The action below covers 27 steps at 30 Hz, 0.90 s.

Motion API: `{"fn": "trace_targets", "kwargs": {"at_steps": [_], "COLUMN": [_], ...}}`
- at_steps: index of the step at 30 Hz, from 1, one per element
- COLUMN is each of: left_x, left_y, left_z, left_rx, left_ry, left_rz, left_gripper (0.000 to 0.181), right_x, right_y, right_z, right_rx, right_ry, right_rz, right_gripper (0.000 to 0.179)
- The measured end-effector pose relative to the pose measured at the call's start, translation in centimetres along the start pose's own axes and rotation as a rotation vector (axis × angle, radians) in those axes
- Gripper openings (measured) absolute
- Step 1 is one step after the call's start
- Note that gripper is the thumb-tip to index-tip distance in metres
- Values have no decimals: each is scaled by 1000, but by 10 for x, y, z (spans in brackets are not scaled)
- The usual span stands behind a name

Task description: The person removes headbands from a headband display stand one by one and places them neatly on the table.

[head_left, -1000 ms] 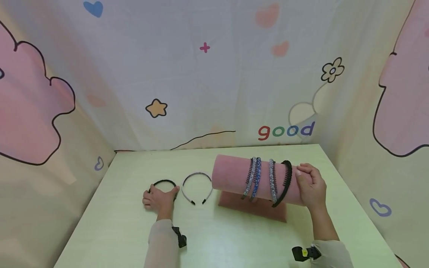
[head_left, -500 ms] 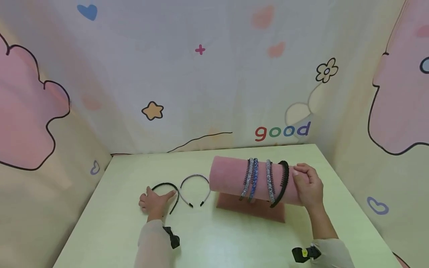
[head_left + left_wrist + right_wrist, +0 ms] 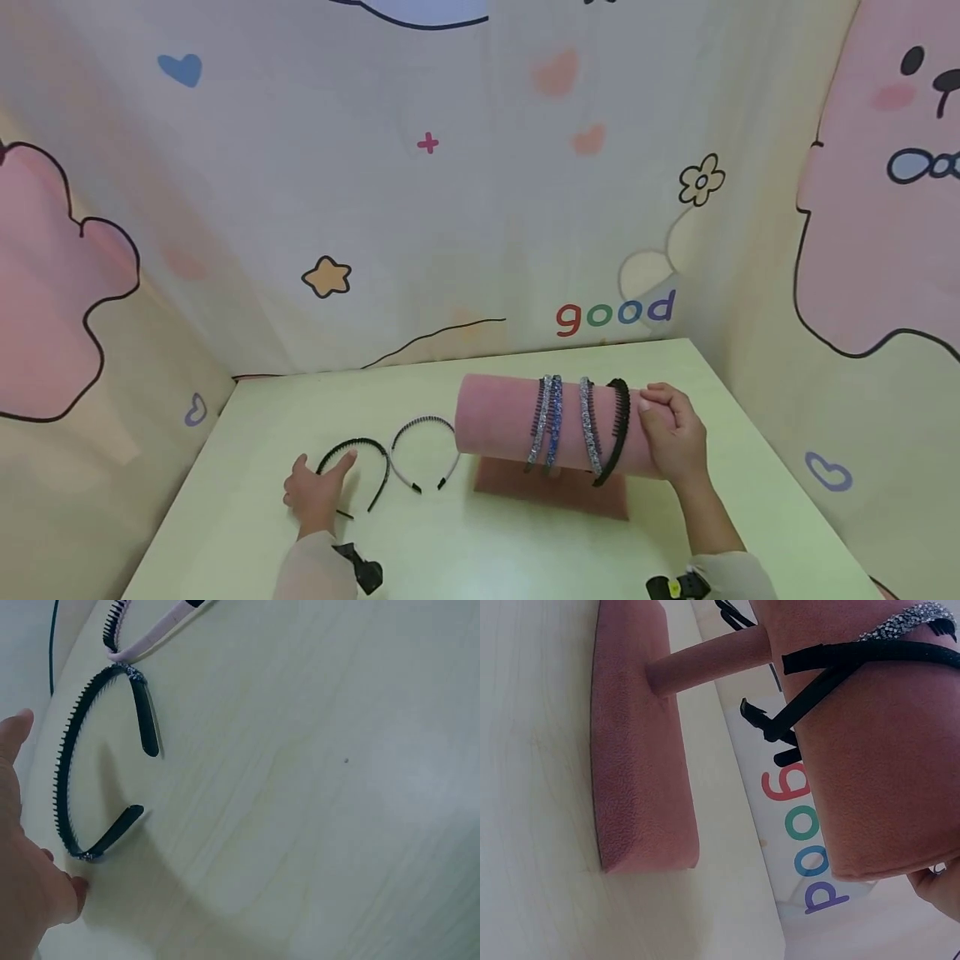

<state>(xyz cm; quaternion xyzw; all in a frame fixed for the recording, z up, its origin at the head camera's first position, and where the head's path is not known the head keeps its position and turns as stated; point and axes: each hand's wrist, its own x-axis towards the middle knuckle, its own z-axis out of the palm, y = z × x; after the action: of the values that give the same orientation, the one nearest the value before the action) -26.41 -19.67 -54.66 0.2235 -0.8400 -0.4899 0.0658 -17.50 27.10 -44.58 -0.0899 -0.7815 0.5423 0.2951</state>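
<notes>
My left hand (image 3: 311,496) is spread beside a black toothed headband (image 3: 388,467) lying on the table. In the left wrist view, a curled finger lies close to the headband's lower bend; contact cannot be told. A pale headband (image 3: 402,477) with dark teeth lies just right of it, the two nearly touching. My right hand (image 3: 678,433) grips the right end of a pink padded headband stand (image 3: 495,417), thumb on the front. Around its roll sit two silver glitter headbands (image 3: 588,425), a blue glitter one (image 3: 554,425) and a black one (image 3: 618,433).
The stand's flat pink base (image 3: 551,492) rests on the pale table (image 3: 450,558) under the roll, joined by a short post (image 3: 712,660). A printed cloth backdrop (image 3: 420,225) encloses the table's back and sides.
My left hand has let go of the black headband and drawn back left, leaving it on the table. The right hand keeps its grip on the stand. The head view has tilted up.
</notes>
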Motion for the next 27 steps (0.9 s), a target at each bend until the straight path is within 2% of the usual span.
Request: {"fn": "trace_targets", "kwargs": {"at_steps": [4, 9, 18, 27], "left_x": [-8, -21, -42, -70], "left_y": [3, 19, 50, 69], "left_z": [6, 12, 15, 12], "left_rx": [12, -71, -150, -214], "left_ry": [16, 4, -9, -42], "left_rz": [47, 105, 202, 311], "left_gripper": [96, 87, 87, 79], "right_x": [-10, -16, -10, -14], "right_y": [-15, -34, -40, -40], "right_z": [-3, -3, -1, -2], "right_rx": [-11, 10, 25, 6], "right_ry": [2, 6, 6, 1], "right_rz": [-9, -66, -63, -24], "right_gripper": [19, 19, 19, 19]}}
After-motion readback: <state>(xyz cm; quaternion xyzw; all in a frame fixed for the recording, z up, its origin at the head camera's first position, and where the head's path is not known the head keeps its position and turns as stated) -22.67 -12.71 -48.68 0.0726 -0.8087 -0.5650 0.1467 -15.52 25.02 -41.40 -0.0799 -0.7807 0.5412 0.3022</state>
